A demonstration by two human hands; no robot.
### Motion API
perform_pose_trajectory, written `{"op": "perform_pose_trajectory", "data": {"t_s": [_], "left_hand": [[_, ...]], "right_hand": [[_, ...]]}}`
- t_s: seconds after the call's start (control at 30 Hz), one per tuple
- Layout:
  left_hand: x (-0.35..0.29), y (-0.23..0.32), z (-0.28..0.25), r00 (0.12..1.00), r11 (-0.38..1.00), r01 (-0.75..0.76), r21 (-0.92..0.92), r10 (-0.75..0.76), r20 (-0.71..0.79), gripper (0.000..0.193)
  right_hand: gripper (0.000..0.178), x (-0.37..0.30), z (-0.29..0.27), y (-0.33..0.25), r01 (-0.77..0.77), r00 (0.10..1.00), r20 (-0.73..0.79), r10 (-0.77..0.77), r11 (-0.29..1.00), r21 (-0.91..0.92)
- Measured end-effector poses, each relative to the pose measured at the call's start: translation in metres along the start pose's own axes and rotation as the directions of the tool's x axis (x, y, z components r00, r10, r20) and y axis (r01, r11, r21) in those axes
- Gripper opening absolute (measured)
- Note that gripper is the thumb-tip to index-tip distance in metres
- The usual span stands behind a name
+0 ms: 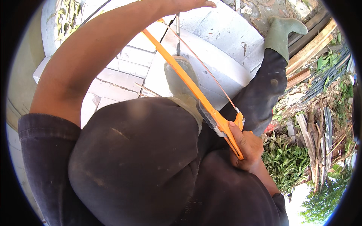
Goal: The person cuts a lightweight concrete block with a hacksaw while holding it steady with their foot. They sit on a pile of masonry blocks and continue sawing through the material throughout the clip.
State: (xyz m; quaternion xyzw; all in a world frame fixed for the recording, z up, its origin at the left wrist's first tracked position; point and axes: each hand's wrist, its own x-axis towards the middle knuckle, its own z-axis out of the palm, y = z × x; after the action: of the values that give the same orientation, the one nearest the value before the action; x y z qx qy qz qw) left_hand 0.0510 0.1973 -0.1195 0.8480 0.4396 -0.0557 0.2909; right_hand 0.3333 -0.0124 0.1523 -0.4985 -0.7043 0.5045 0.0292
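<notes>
My right hand (247, 148) is closed around the handle of an orange hacksaw (181, 73). The saw slants up and to the left, its far end passing close under my left forearm. Its thin reddish blade (205, 67) crosses a narrow grey metal rod (178, 30); whether they touch I cannot tell. My left hand (192, 3) is at the top edge, above the rod's upper end. One digit stretches to the right; the other fingers are cut off. Near the rod's lower end is the tip of my greenish boot (181, 75).
Pale white blocks (211, 49) lie beneath the saw. My other boot (279, 37) rests at the upper right. Beyond it are wooden planks (313, 47), a bundle of dark rods (328, 71), split sticks (316, 139) and leafy plants (284, 162). Dry leaves (68, 17) show at the upper left.
</notes>
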Motion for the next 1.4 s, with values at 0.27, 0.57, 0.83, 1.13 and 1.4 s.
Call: {"op": "perform_pose_trajectory", "data": {"t_s": [0.27, 0.57, 0.83, 1.13, 1.4], "left_hand": [[0.016, 0.006, 0.014, 1.000, 1.000, -0.009, -0.012, 0.009, -0.014, 0.044], [0.015, 0.004, 0.019, 0.994, 0.998, -0.015, -0.068, 0.007, -0.108, 0.041], [0.013, -0.003, 0.026, 0.983, 0.997, -0.072, -0.039, 0.065, -0.171, 0.039], [0.015, 0.008, 0.013, 0.985, 0.991, -0.072, -0.112, 0.054, -0.162, 0.039], [0.013, 0.006, 0.003, 0.996, 0.993, -0.015, -0.113, 0.004, -0.094, 0.040]], "right_hand": [[0.072, 0.044, 0.024, 0.004, 0.001, 1.000, -0.020, 0.000, 0.998, 0.065], [0.075, 0.024, 0.006, -0.008, 0.065, 0.998, 0.011, -0.064, 0.995, -0.070], [0.077, 0.028, 0.008, -0.019, 0.009, 1.000, 0.002, -0.009, 0.996, -0.086], [0.071, -0.013, -0.024, -0.040, 0.020, 1.000, 0.020, -0.018, 0.992, -0.124], [0.069, 0.084, 0.036, -0.018, 0.033, 0.999, -0.043, -0.032, 0.999, 0.022]]}}
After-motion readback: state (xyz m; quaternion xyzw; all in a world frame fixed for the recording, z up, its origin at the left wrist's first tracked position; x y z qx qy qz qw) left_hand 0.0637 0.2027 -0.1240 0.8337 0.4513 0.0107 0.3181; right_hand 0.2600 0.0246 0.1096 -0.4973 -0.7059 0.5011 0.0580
